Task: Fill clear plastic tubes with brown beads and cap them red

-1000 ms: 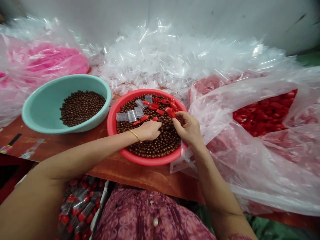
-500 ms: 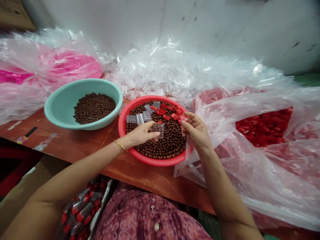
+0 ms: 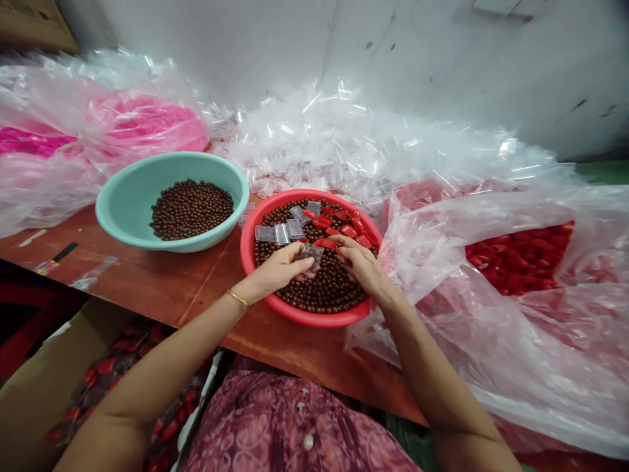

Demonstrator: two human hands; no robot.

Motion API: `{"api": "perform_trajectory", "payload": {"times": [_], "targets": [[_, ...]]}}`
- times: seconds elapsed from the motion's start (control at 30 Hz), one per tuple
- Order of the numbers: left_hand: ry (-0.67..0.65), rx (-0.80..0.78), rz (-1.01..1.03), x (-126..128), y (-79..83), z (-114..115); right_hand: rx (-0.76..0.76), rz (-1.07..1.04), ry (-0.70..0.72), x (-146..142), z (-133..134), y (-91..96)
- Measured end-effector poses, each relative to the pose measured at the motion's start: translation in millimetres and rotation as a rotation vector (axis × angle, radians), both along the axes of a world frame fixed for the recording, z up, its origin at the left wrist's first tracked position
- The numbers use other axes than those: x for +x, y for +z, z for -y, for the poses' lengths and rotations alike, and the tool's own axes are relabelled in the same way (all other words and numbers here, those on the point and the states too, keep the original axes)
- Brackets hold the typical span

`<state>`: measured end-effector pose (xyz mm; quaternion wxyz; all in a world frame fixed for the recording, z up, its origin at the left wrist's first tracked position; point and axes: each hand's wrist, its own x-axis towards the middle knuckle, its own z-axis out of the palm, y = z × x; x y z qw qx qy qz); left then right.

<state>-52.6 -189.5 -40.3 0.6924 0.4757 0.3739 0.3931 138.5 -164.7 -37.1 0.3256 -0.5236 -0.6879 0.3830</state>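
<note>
My left hand [image 3: 285, 269] pinches a small clear plastic bag [image 3: 313, 256] above a red plastic basin [image 3: 295, 310]. My right hand [image 3: 361, 263] comes in from the other side, its fingertips on a red plastic piece [image 3: 325, 244] that reaches toward the bag. The basin holds a layer of brown beads [image 3: 324, 288]. Several clear bags [image 3: 281, 234] and loose red pieces [image 3: 350, 231] lie on the beads at its far side. My fingers hide part of the bag's edge.
A teal basin [image 3: 147, 216] of brown beads stands left on a wooden table [image 3: 147, 282]. Plastic sacks of red pieces [image 3: 521, 259] and pink pieces [image 3: 147, 124] flank a heap of clear bags [image 3: 344, 144]. A box [image 3: 49, 373] of red-capped packets sits below the table.
My left hand has lifted a clear bag from the beads. My right hand has moved in with a red piece, bringing both hands closer together. The view has shifted slightly.
</note>
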Motion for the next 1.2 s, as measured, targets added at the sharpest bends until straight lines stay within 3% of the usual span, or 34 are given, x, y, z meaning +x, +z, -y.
{"api": "perform_trajectory", "payload": {"times": [0.1, 0.3, 0.5, 0.6, 0.8, 0.97, 1.2], "targets": [[0.060, 0.009, 0.046, 1, -0.3, 1, -0.206, -0.135, -0.006, 0, 5, 4.5], [0.127, 0.021, -0.027, 3, -0.1, 1, -0.311, -0.361, -0.075, 0, 7, 4.5], [-0.027, -0.022, 0.051, -2, 4.5, 1, -0.311, -0.388, -0.047, -10, 13, 9.6], [-0.028, -0.073, 0.107, -6, 5.8, 1, -0.312, -0.389, -0.013, -15, 14, 9.6], [-0.100, -0.075, 0.017, -5, 5.3, 0, -0.342, -0.552, -0.110, -15, 8, 7.5], [-0.200, -0.081, 0.061, -7, 7.0, 1, -0.344, -0.548, 0.086, -12, 5, 12.1], [-0.196, -0.116, 0.049, -8, 8.7, 1, -0.157, -0.340, 0.323, -14, 4, 13.9]]}}
